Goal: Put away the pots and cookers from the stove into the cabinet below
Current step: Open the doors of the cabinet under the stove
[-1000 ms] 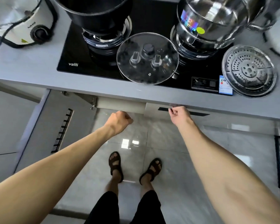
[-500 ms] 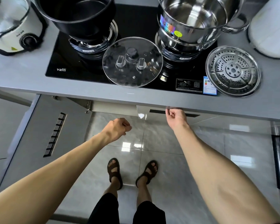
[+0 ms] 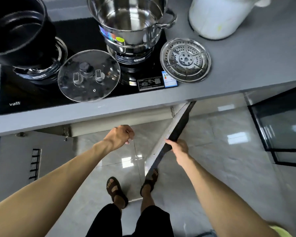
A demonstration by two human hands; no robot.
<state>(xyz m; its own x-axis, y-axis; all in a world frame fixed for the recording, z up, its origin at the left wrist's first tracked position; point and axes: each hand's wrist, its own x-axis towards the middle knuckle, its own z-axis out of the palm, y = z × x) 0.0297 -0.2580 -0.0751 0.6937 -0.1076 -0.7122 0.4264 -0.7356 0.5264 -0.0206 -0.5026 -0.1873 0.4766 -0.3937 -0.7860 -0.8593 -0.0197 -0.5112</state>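
Below the counter [image 3: 229, 69] at frame centre, the right hand [image 3: 177, 150] grips the top edge of the open cabinet door [image 3: 181, 122]; the left hand [image 3: 119, 136] hangs just beside it, fingers curled, seemingly on nothing. Well above both, the steel pot [image 3: 130, 19] and black pot [image 3: 15, 31] sit on the stove [image 3: 32, 100], upper left.

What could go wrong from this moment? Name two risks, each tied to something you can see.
The right hand grips the top edge of the cabinet door, swung out above the right foot; if pulled wider, it could strike the leg or toes. The glass lid lies on the stove near the counter front edge; a knock while lifting the steel pot might send it onto the tiled floor.
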